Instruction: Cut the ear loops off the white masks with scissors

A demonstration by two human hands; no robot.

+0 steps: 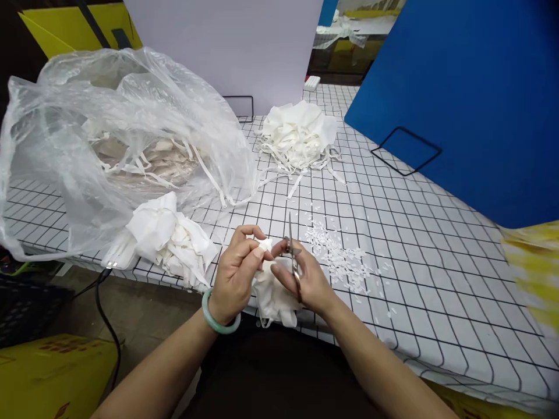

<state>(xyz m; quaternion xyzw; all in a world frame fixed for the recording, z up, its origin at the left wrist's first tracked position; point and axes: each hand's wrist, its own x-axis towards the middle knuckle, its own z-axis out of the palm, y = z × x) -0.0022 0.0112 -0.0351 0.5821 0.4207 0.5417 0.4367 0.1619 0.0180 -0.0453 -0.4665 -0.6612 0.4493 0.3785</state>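
My left hand [238,270], with a pale green bangle [220,320] on its wrist, pinches a bunched piece of white fabric [265,244]. More of the white cloth [276,297] hangs below both hands at the table's front edge. In my right hand [312,279] is a pair of scissors [294,256], its blades pointing away from me and upward. The fingertips of both hands nearly meet at the fabric. Beside my right hand, many small white clippings [340,256] lie scattered on the table. A crumpled pile of white cloth pieces [174,238] lies left of my left hand.
A large clear plastic bag [144,105] holding strapped white pieces covers the table's left side. Another heap of white strapped pieces [299,137] lies farther back. A blue panel [463,99] stands at right, a pale panel [236,46] behind. The checked tablecloth [419,250] covers the table.
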